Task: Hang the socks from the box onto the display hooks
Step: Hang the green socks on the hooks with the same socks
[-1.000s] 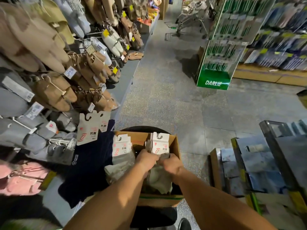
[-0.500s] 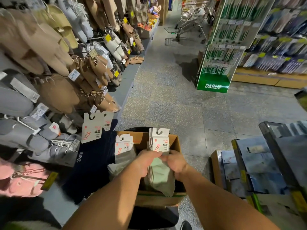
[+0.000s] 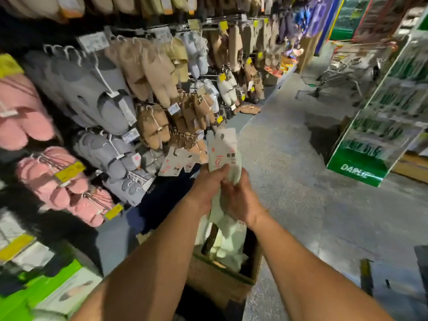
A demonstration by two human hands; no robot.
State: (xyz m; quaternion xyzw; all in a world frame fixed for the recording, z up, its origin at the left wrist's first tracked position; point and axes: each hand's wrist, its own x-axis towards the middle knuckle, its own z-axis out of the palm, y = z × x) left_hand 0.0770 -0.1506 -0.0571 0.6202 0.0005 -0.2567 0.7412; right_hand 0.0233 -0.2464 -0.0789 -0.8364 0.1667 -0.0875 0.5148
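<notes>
Socks (image 3: 223, 156), a pale carded bundle, were gripped by both hands above the box (image 3: 222, 281): left hand (image 3: 206, 186) closed around the cards' lower edge, right hand (image 3: 240, 200) clamped on the fabric below. More socks (image 3: 228, 242) sat in the box, slippers (image 3: 152, 126) hung at left

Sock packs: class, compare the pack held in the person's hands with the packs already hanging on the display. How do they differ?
The held sock pack is gripped by the left hand and right hand, while the hanging sock packs dangle freely from the rack.
The held pack carries pale greenish-white socks; the hanging packs carry dark navy ones.
The held pack sits right of the hanging packs, toward the aisle.
Both share white header cards with red printing.
</notes>
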